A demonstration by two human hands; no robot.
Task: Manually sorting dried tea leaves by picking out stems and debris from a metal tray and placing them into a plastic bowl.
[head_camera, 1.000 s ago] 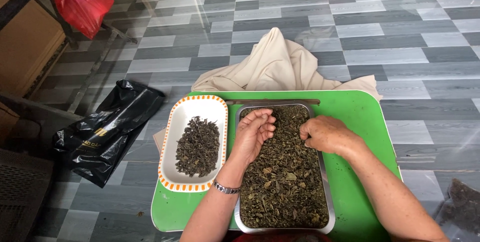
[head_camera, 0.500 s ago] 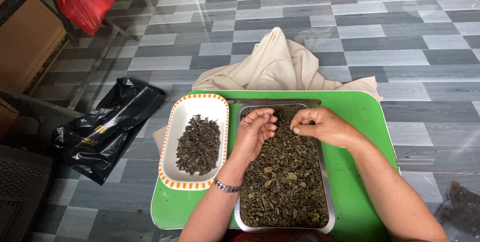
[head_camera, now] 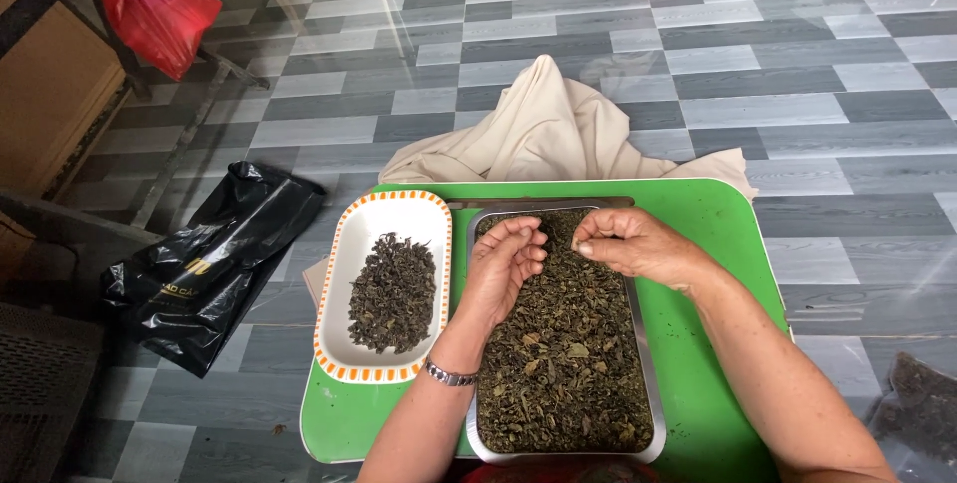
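Head view looks down on a green table (head_camera: pixel 713 214) over grey floor tiles, with a beige cloth (head_camera: pixel 548 129) draped past its far edge and a black bag (head_camera: pixel 214 259) lying to the left. On the table a steel tray (head_camera: pixel 643 363) sits full of dried leaves (head_camera: pixel 563 363), touching a white dish (head_camera: pixel 389 209) that holds a smaller heap. Both hands hover over the tray's far end. The left hand (head_camera: pixel 503 264) is cupped, palm up, fingers half curled; whether it holds leaves I cannot tell. The right hand (head_camera: pixel 638 244) pinches a small bit between thumb and fingertips. The leaves look light, dry and brittle, so a gentle fingertip pinch seems best
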